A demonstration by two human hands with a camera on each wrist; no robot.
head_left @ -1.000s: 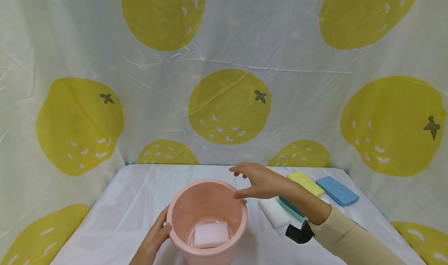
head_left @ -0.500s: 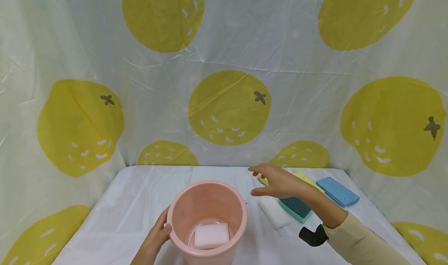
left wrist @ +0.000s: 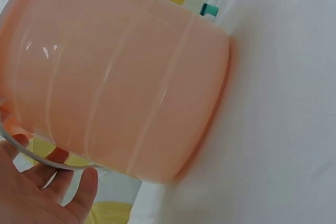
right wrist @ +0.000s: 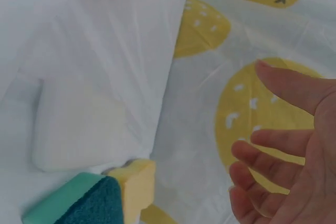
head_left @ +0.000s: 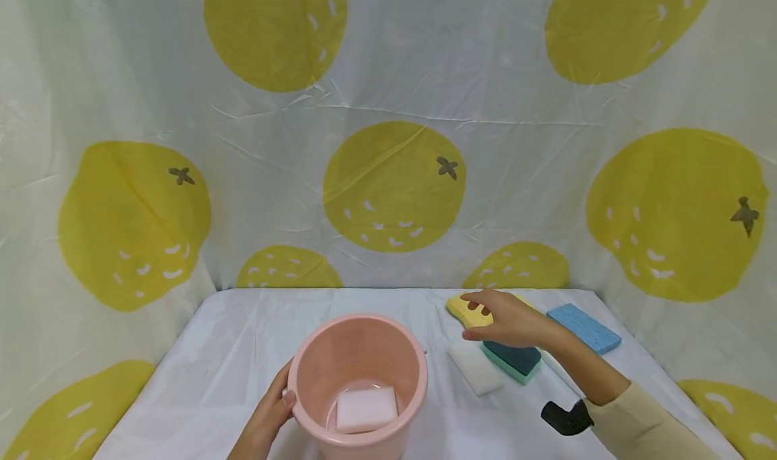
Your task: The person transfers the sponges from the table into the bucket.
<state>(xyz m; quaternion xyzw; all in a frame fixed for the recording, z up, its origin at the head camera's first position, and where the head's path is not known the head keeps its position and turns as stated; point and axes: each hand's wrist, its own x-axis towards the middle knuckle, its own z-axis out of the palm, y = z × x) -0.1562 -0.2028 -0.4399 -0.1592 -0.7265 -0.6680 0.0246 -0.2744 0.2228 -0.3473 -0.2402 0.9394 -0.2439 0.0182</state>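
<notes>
My left hand (head_left: 266, 416) grips the pink bucket (head_left: 359, 344) at its left side, thumb at the rim and fingers down the outer wall. Inside, a white sponge block (head_left: 366, 410) lies on the bottom. In the left wrist view, the bucket's grey handle (left wrist: 39, 158) runs by the fingers. My right hand (head_left: 512, 320) hovers over the sponges at the right, fingers spread and holding nothing. Below it are a yellow sponge (head_left: 465, 311) and a green sponge with a dark scouring side (head_left: 511, 360). A second white sponge block (head_left: 476, 367) lies beside the green one.
A blue sponge (head_left: 584, 327) lies at the far right of the white-covered table (head_left: 231, 352). Behind the table hangs a lemon-print curtain (head_left: 394, 187). A black band (head_left: 567, 417) sits by the right sleeve (head_left: 643, 426).
My right hand has moved rightward from above the bucket's rim to over the sponges, still with nothing in it. My left hand and the bucket have stayed in place.
</notes>
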